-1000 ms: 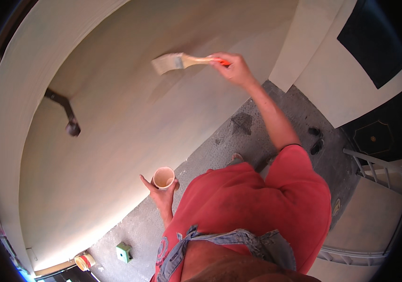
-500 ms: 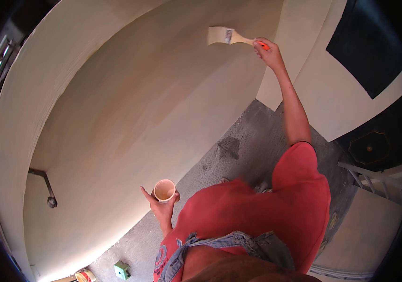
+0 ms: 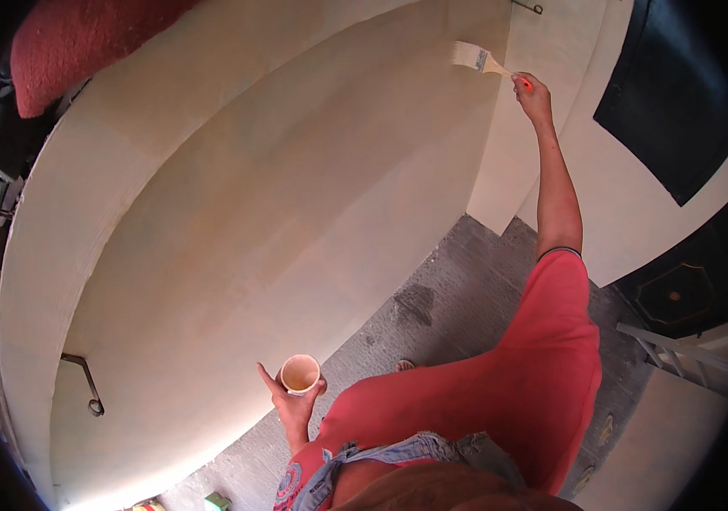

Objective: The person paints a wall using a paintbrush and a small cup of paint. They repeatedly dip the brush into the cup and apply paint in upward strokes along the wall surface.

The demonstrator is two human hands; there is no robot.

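Observation:
My right hand (image 3: 535, 98) is stretched far out and grips the orange-tipped handle of a wide flat paintbrush (image 3: 471, 56). Its pale bristles point left, against or just before the beige wall (image 3: 296, 196), close to the wall's inner corner. Whether they touch it, I cannot tell. Lower down, near my body, my left hand (image 3: 297, 407) holds a pinkish cup (image 3: 300, 375) upright by its side, thumb and fingers around it and one finger sticking out. A little pale liquid or residue shows at the cup's bottom.
A metal hook-like bracket (image 3: 85, 383) juts from the wall at lower left. Grey paving (image 3: 415, 315) runs along the wall's foot, with a green object (image 3: 217, 502) on it. To the right are a dark panel (image 3: 670, 102), a dark ornamented door (image 3: 675, 294) and a pale railing (image 3: 679, 349).
My right hand has carried the brush to the right, nearer the wall's corner, with the arm reaching farther. The left hand still holds the cup. The whole view has shifted, showing red cloth at upper left.

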